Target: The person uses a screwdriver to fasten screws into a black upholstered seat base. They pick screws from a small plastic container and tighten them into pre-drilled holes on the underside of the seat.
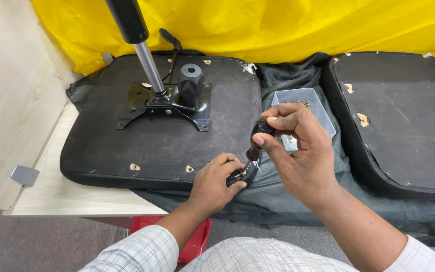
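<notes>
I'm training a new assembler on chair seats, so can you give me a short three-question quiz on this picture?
1. True or false: the right hand holds a screwdriver by its dark handle.
2. What does the left hand press on? A) a small black part at the seat's edge B) the yellow sheet C) the gas cylinder
3. What lies between the two upturned seats?

Key
1. True.
2. A.
3. A clear plastic tray of small hardware, on dark cloth.

Person: left hand (215, 182) and right hand (298, 151) bare; white long-sleeved shirt with fine grey check, cuffs pushed up both forearms.
</notes>
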